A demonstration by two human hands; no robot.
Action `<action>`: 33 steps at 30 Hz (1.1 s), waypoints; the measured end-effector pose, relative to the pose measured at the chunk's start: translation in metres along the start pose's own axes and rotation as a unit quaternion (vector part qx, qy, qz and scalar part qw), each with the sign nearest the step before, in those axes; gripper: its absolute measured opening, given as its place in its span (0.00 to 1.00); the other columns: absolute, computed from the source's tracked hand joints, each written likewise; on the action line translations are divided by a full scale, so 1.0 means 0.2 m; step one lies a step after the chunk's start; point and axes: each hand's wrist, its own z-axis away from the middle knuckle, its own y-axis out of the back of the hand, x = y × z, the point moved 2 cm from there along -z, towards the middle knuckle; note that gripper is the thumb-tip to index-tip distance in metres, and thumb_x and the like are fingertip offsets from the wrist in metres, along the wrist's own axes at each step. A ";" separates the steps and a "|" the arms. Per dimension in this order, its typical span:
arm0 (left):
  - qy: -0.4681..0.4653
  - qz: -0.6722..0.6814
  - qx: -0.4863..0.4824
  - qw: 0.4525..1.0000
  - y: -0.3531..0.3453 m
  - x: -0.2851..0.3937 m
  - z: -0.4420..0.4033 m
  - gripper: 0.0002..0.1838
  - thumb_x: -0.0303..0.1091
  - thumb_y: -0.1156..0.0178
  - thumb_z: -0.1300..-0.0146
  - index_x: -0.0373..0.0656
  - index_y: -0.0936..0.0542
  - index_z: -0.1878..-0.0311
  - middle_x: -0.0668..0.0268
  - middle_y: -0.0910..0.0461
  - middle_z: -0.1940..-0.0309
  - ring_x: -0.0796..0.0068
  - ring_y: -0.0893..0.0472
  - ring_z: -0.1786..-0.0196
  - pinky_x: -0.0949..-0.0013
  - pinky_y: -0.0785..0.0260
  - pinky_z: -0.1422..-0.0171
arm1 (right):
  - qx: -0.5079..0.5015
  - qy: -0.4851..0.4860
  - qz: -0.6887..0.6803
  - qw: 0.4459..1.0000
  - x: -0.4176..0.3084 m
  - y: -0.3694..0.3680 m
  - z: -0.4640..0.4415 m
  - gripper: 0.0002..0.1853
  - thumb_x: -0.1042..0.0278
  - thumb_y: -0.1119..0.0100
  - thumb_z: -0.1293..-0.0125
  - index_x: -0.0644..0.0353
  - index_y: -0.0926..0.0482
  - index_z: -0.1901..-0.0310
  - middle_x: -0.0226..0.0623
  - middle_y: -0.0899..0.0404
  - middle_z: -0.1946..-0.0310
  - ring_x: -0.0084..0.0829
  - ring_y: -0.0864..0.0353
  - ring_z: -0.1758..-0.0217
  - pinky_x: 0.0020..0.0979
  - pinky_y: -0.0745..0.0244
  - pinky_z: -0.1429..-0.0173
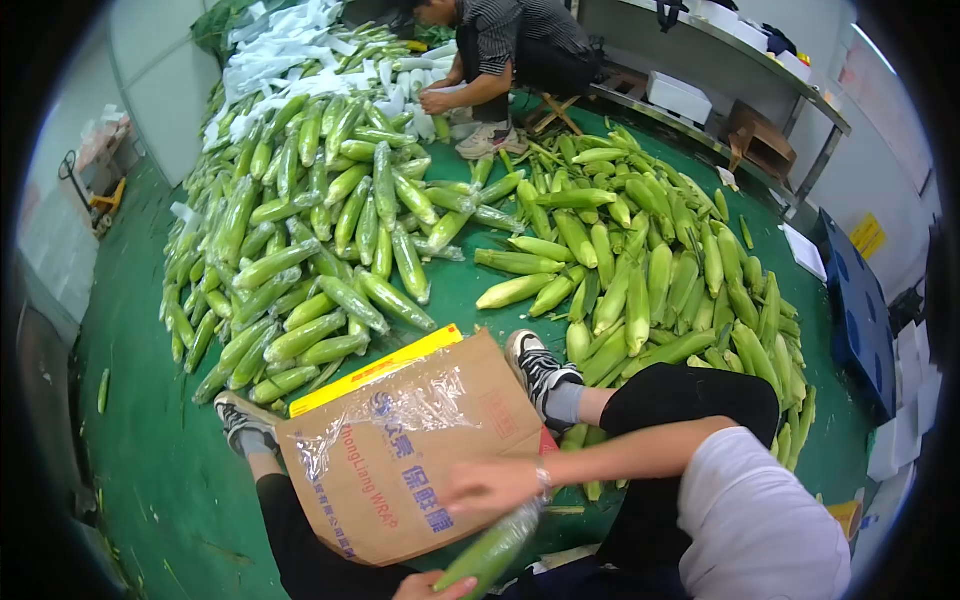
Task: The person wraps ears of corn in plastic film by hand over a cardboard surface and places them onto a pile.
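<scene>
At the bottom edge my left hand is closed around the lower end of an ear of corn in green husk, with shiny clear film over its upper part. My right hand, smeared by motion, passes over the cardboard box just above that ear; its fingers are too blurred to read. The box lies between my legs, printed with blue and red lettering, and clear film clings to its top. A yellow strip runs along its far edge.
Film-wrapped corn is heaped at the left, unwrapped husked corn at the right. Beyond them a person crouches beside white-sleeved ears. A metal bench stands along the back wall; a blue pallet leans at the right.
</scene>
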 end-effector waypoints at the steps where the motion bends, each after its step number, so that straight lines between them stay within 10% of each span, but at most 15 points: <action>1: -0.093 0.006 0.071 0.993 0.02 0.06 0.01 0.18 0.42 0.37 0.39 0.32 0.20 0.62 0.63 0.21 0.75 0.75 0.25 0.71 0.68 0.30 0.64 | 0.006 -0.062 -0.052 0.997 -0.02 -0.01 0.12 0.15 0.56 0.44 0.33 0.60 0.17 0.61 0.41 0.17 0.60 0.35 0.20 0.58 0.32 0.27 0.50; 4: -0.307 0.000 0.283 0.908 0.13 0.38 -0.02 0.14 0.37 0.36 0.40 0.32 0.20 0.62 0.60 0.21 0.74 0.69 0.23 0.71 0.68 0.29 0.60 | 0.390 -0.340 -0.472 0.714 -0.05 0.05 0.24 0.10 0.63 0.41 0.35 0.61 0.19 0.68 0.34 0.21 0.70 0.28 0.20 0.63 0.30 0.24 0.56; 7: -0.613 -0.018 0.435 0.659 0.16 0.58 -0.21 0.14 0.40 0.38 0.37 0.36 0.19 0.59 0.61 0.20 0.72 0.65 0.21 0.74 0.71 0.27 0.68 | 0.406 -0.325 -0.672 0.528 -0.10 0.14 0.04 0.10 0.61 0.40 0.36 0.60 0.20 0.66 0.33 0.22 0.70 0.28 0.21 0.62 0.30 0.24 0.56; 8: -0.575 0.117 0.412 0.697 0.15 0.53 -0.34 0.29 0.52 0.41 0.38 0.40 0.33 0.42 0.60 0.23 0.66 0.62 0.21 0.60 0.48 0.34 0.41 | 0.400 -0.289 -0.682 0.540 -0.12 0.18 -0.02 0.10 0.61 0.40 0.35 0.59 0.21 0.64 0.34 0.22 0.68 0.28 0.21 0.61 0.31 0.24 0.55; 10: -0.561 0.325 0.325 0.689 0.33 0.73 -0.55 0.26 0.50 0.41 0.39 0.40 0.31 0.47 0.60 0.24 0.67 0.64 0.22 0.65 0.57 0.28 0.54 | 0.405 -0.243 -0.685 0.555 -0.21 0.31 -0.14 0.13 0.56 0.43 0.33 0.58 0.24 0.58 0.33 0.21 0.66 0.32 0.21 0.59 0.34 0.24 0.54; 12: -0.489 0.426 0.245 0.721 0.64 0.84 -0.78 0.18 0.44 0.43 0.36 0.42 0.29 0.51 0.62 0.25 0.65 0.69 0.23 0.66 0.62 0.28 0.56 | 0.328 -0.259 -0.309 0.854 0.00 0.55 -0.19 0.17 0.53 0.47 0.30 0.60 0.26 0.55 0.38 0.20 0.64 0.38 0.21 0.57 0.36 0.24 0.53; 13: -0.417 0.514 0.244 0.709 0.84 0.86 -0.95 0.16 0.44 0.44 0.35 0.41 0.27 0.53 0.60 0.23 0.64 0.68 0.22 0.65 0.63 0.27 0.61 | 0.316 -0.276 -0.079 0.904 0.09 0.78 -0.17 0.20 0.52 0.51 0.29 0.63 0.27 0.51 0.47 0.22 0.55 0.46 0.23 0.50 0.38 0.25 0.51; 15: -0.366 0.550 0.333 0.673 1.34 0.85 -1.30 0.18 0.47 0.47 0.34 0.40 0.28 0.54 0.55 0.21 0.61 0.59 0.19 0.58 0.55 0.23 0.52 | 0.452 -0.144 0.256 0.843 0.62 1.08 -0.18 0.19 0.63 0.44 0.38 0.66 0.30 0.49 0.58 0.27 0.52 0.52 0.27 0.45 0.44 0.28 0.45; 17: -0.432 0.553 0.246 0.668 1.93 0.79 -1.56 0.33 0.54 0.48 0.33 0.37 0.37 0.35 0.47 0.32 0.39 0.51 0.27 0.39 0.42 0.36 0.32 | 0.295 -0.426 0.354 0.779 1.19 1.27 -0.14 0.26 0.66 0.38 0.47 0.64 0.31 0.46 0.51 0.27 0.46 0.51 0.28 0.42 0.46 0.29 0.41; 19: -0.203 0.652 0.317 0.658 2.09 0.75 -1.62 0.49 0.63 0.44 0.37 0.28 0.47 0.30 0.42 0.52 0.28 0.49 0.40 0.29 0.48 0.44 0.26 | 0.122 -0.435 0.486 0.748 1.41 1.32 -0.06 0.28 0.64 0.37 0.47 0.58 0.31 0.43 0.45 0.27 0.45 0.44 0.28 0.39 0.45 0.29 0.43; 21: -0.180 0.367 0.397 0.822 2.05 0.60 -1.55 0.51 0.61 0.41 0.38 0.26 0.48 0.30 0.41 0.45 0.31 0.53 0.35 0.32 0.51 0.40 0.29 | 0.176 -0.392 0.543 0.722 1.55 1.31 0.00 0.24 0.67 0.38 0.47 0.51 0.28 0.45 0.40 0.24 0.50 0.42 0.25 0.44 0.45 0.30 0.44; 23: -0.163 0.061 0.465 0.868 1.91 0.35 -1.30 0.31 0.54 0.40 0.36 0.32 0.27 0.47 0.54 0.21 0.58 0.67 0.23 0.57 0.67 0.29 0.53 | 0.176 -0.388 0.498 0.755 1.56 1.37 0.03 0.26 0.72 0.35 0.50 0.50 0.28 0.47 0.41 0.24 0.52 0.43 0.25 0.46 0.44 0.28 0.46; 26: -0.108 -0.184 0.505 0.836 1.55 -0.21 -0.95 0.16 0.42 0.37 0.37 0.36 0.24 0.65 0.61 0.24 0.80 0.67 0.24 0.75 0.64 0.31 0.68 | 0.348 -0.231 0.438 0.796 1.12 1.38 -0.04 0.32 0.55 0.28 0.53 0.55 0.26 0.46 0.46 0.26 0.58 0.49 0.23 0.54 0.43 0.25 0.51; 30: 0.098 -0.351 0.332 0.870 0.91 -0.23 -0.60 0.27 0.58 0.36 0.43 0.38 0.25 0.66 0.52 0.20 0.76 0.51 0.19 0.71 0.56 0.29 0.68 | 0.322 -0.051 0.326 0.887 0.34 1.15 -0.38 0.37 0.52 0.29 0.49 0.58 0.31 0.40 0.46 0.26 0.54 0.47 0.23 0.52 0.41 0.25 0.48; 33: -0.049 -0.422 0.410 0.807 0.77 -0.22 -0.68 0.19 0.45 0.43 0.34 0.37 0.24 0.69 0.55 0.21 0.79 0.55 0.21 0.78 0.58 0.28 0.72 | 0.202 -0.042 0.270 0.940 0.07 0.81 -0.62 0.40 0.56 0.27 0.52 0.56 0.33 0.37 0.46 0.26 0.50 0.46 0.24 0.47 0.39 0.26 0.43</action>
